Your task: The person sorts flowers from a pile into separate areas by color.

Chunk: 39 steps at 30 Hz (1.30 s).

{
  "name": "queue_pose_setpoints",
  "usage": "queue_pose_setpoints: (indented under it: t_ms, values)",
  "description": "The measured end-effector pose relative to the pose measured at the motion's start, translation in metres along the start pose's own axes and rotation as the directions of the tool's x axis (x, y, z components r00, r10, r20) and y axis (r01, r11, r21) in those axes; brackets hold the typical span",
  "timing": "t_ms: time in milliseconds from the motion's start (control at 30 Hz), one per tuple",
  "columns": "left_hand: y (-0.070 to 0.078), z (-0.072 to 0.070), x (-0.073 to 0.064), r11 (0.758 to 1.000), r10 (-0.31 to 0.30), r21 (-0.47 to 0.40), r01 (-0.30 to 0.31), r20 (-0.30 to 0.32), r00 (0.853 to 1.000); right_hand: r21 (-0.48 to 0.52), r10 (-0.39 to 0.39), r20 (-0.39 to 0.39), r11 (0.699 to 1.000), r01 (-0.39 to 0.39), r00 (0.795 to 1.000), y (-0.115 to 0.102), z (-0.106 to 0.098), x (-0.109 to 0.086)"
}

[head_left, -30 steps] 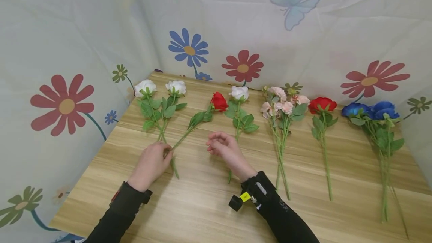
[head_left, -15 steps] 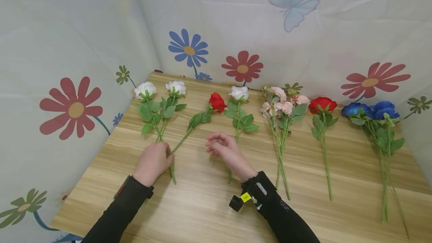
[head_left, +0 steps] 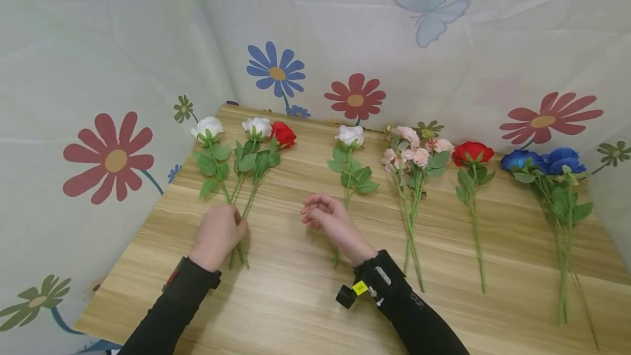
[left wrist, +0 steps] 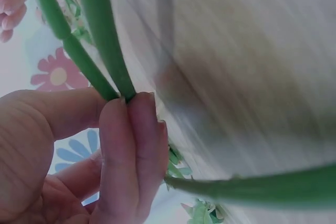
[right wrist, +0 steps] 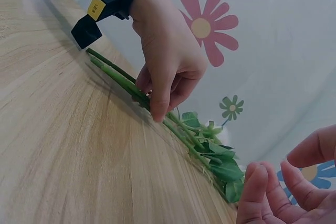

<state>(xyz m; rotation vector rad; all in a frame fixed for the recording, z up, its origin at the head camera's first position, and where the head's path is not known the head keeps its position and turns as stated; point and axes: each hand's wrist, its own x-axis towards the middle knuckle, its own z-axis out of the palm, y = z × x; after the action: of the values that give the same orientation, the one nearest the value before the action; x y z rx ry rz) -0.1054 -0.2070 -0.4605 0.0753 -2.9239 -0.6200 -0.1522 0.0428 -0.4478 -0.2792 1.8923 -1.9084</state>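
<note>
My left hand (head_left: 217,237) pinches green rose stems (left wrist: 100,30) between thumb and fingertips, low over the table. Their flower ends fan out beyond the hand: a white rose (head_left: 207,128) at the left, a second white rose (head_left: 256,125), and a red rose (head_left: 283,134) touching it on the right. In the left wrist view another stem (left wrist: 262,187) runs off to the right, by the fingers. Which stem belongs to which rose is hidden by the hand. My right hand (head_left: 336,224) holds nothing, its fingers loosely bent, over the stem of a third white rose (head_left: 350,136).
Right of the hands lie a pink flower bunch (head_left: 411,149), another red rose (head_left: 471,154) and blue roses (head_left: 562,160), stems toward me. A flower-printed curtain (head_left: 315,26) closes off the back and left of the wooden table (head_left: 296,300).
The red rose has swung left and away from me, from near the third white rose to beside the second one. My left hand has shifted slightly left; the right hand stays put.
</note>
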Motion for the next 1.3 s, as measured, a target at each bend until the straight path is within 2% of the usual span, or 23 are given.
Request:
queue_pose_setpoints:
  t_ms: [300, 467, 633, 800, 867, 933, 1033, 1133, 1300]
  values:
    - [-0.0023, -0.0025, 0.0015, 0.999, 0.035, -0.032, -0.037, -0.069, 0.997, 0.0, 0.014, -0.009, 1.0, -0.014, 1.0, -0.0005, -0.0021, -0.0012]
    - [-0.0004, -0.0036, 0.001, 0.996, 0.051, -0.058, -0.06, -0.147, 0.988, -0.006, 0.023, -0.012, 1.0, -0.023, 1.0, -0.0004, -0.0047, -0.0021]
    - [0.0029, -0.004, 0.0006, 0.988, 0.099, -0.092, -0.126, -0.253, 0.962, -0.001, 0.028, -0.019, 1.0, -0.028, 0.999, 0.0003, -0.0066, -0.002]
    - [0.0052, -0.0003, 0.0023, 0.972, 0.165, -0.092, -0.214, -0.378, 0.911, 0.005, 0.026, -0.021, 1.0, -0.026, 0.999, 0.0002, -0.0077, -0.0018]
    - [0.0057, 0.001, 0.0027, 0.967, 0.183, -0.088, -0.24, -0.416, 0.891, 0.006, 0.026, -0.023, 1.0, -0.025, 0.999, -0.0006, -0.0076, -0.0025]
    - [0.0058, 0.002, 0.0032, 0.963, 0.192, -0.088, -0.256, -0.442, 0.876, 0.007, 0.023, -0.022, 1.0, -0.023, 0.999, -0.001, -0.0077, -0.0028]
    - [0.006, 0.0023, 0.0037, 0.961, 0.188, -0.094, -0.259, -0.463, 0.866, 0.006, 0.021, -0.018, 1.0, -0.021, 1.0, -0.0015, -0.0079, -0.0033]
    - [0.006, 0.0021, 0.0039, 0.961, 0.182, -0.1, -0.258, -0.473, 0.862, 0.0, 0.017, -0.01, 1.0, -0.017, 1.0, -0.001, -0.0084, -0.0028]
    - [0.0063, 0.0028, 0.0032, 0.959, 0.183, -0.11, -0.261, -0.463, 0.867, -0.036, 0.017, 0.011, 0.999, -0.017, 1.0, -0.0013, -0.0068, -0.001]
